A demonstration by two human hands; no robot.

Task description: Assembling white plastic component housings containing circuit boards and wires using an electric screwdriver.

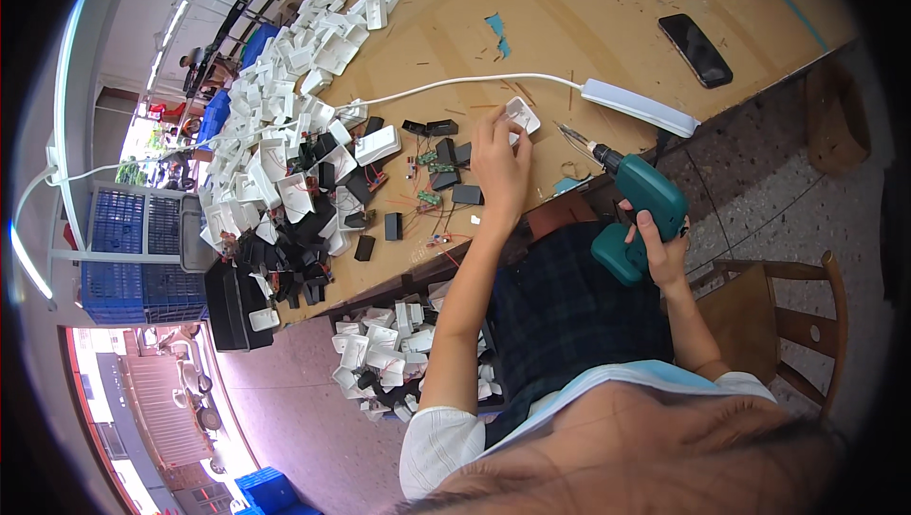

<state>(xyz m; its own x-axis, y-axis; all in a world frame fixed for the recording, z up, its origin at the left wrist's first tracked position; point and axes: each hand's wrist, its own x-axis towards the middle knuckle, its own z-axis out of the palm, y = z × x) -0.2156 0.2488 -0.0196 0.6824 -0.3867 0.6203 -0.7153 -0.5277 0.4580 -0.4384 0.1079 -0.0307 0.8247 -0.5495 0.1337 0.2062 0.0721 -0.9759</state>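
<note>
My left hand [501, 162] reaches over the table, its fingers closed on a small white plastic case [524, 113] that lies open side up. My right hand [664, 247] is wrapped round the grip of a green cordless drill [653, 185]. The drill's bit points up and left towards the case, apart from it. Beside my left wrist lie small black boxes [467, 194], green circuit boards [430, 199] and thin red wires. What is inside the case is too small to make out.
White cases [285, 97] are heaped along the table's far left side, with black boxes [302, 249] piled near the left end. A white power strip [638, 107] and a phone [696, 50] lie to the right. Below the edge stands a container of cases [384, 358]; a wooden chair [802, 330] is at right.
</note>
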